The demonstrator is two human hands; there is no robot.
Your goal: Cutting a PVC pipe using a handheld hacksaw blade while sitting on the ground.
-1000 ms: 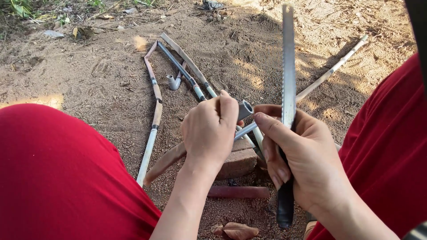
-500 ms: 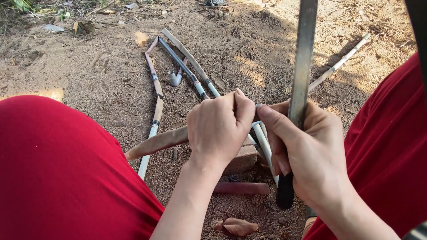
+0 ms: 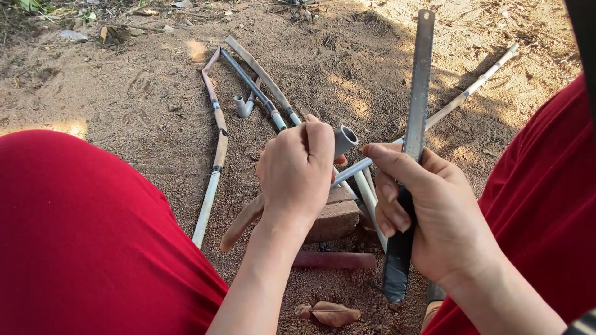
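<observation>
Our left hand (image 3: 297,174) is wrapped tight around a short grey pipe piece (image 3: 344,139), whose open end pokes out above the knuckles, tilted up and to the right. Our right hand (image 3: 428,217) grips the tape-bound handle of a hacksaw blade (image 3: 419,87), blade standing nearly upright, index finger laid along it and reaching toward the pipe's mouth. Blade and pipe sit just beside each other, not yet touching as far as we can tell. We judge this to be the lining-up step: the piece is held ready and the blade is not yet laid on it. The next move would call for a steady left grip and the toothed edge brought square against the pipe, fingers kept clear. Below the hands lies a brick (image 3: 335,217) on the sandy ground (image 3: 124,93), with several long pipes (image 3: 214,142) fanned out beyond it, an elbow fitting (image 3: 242,107) among them, and our red-clad knees (image 3: 81,236) on either side.
</observation>
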